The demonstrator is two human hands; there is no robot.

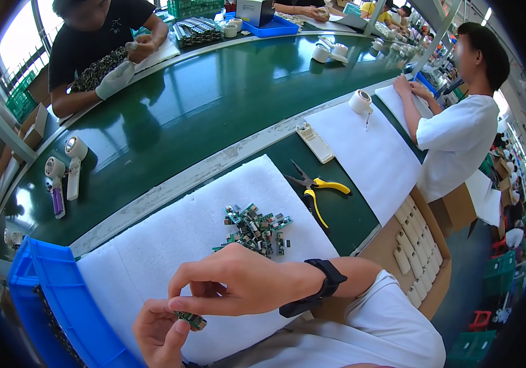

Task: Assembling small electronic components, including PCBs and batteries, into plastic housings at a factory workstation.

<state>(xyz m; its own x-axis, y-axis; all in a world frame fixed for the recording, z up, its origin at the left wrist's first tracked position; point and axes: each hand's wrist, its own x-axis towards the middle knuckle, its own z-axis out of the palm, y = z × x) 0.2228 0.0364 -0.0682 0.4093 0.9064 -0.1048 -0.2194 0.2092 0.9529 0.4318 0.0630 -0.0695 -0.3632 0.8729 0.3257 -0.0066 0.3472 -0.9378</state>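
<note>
Low in the view, my left hand (157, 332) grips a small green circuit board (192, 321) between thumb and fingers. My right hand (229, 281) reaches across from the right, with a black watch on its wrist. Its thumb and index finger are pinched together right at the board's upper end; whatever lies between those fingertips is hidden. Just beyond the right hand, a loose pile of similar small green circuit boards (254, 228) lies on a white foam sheet (152, 236).
Yellow-handled pliers (312, 187) and a cream plastic casing (315, 142) lie right of the foam. A blue bin (85, 300) stands at left; a carton of cream casings (413, 245) is at right. Beyond runs a green conveyor (183, 104) bearing white handheld devices (74, 165). Co-workers sit around it.
</note>
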